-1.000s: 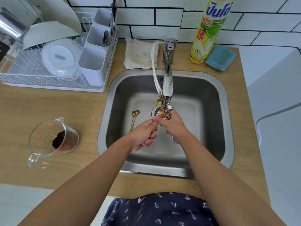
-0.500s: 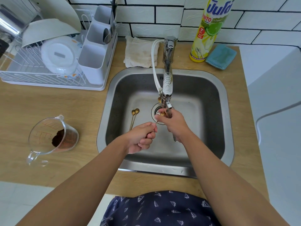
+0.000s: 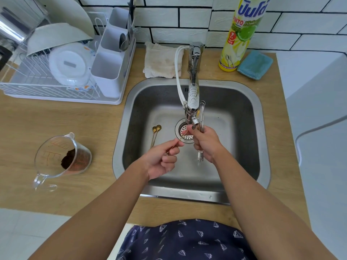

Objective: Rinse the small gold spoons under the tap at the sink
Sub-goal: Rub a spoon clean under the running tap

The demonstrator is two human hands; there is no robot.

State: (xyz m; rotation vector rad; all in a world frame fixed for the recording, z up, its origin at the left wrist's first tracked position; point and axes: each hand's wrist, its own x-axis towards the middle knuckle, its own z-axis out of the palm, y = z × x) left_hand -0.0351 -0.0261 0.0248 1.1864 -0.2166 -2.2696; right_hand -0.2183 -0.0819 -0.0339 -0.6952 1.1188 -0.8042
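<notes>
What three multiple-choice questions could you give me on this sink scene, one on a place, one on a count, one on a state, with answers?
1. Where is the blue sponge?
A. In the sink
B. On the counter right of the soap bottle
C. In the rack

2. How many gold spoons lie on the sink floor left of the drain?
A. Two
B. Four
C. None

3. What is the left hand doing?
A. Lying flat on the counter
B. Gripping the jug
C. Pinching a thin gold handle

Answers: 1 B, it lies beside the yellow bottle by the wall. 2 A, two bowls side by side. 3 C, thumb and forefinger close on the handle.
</notes>
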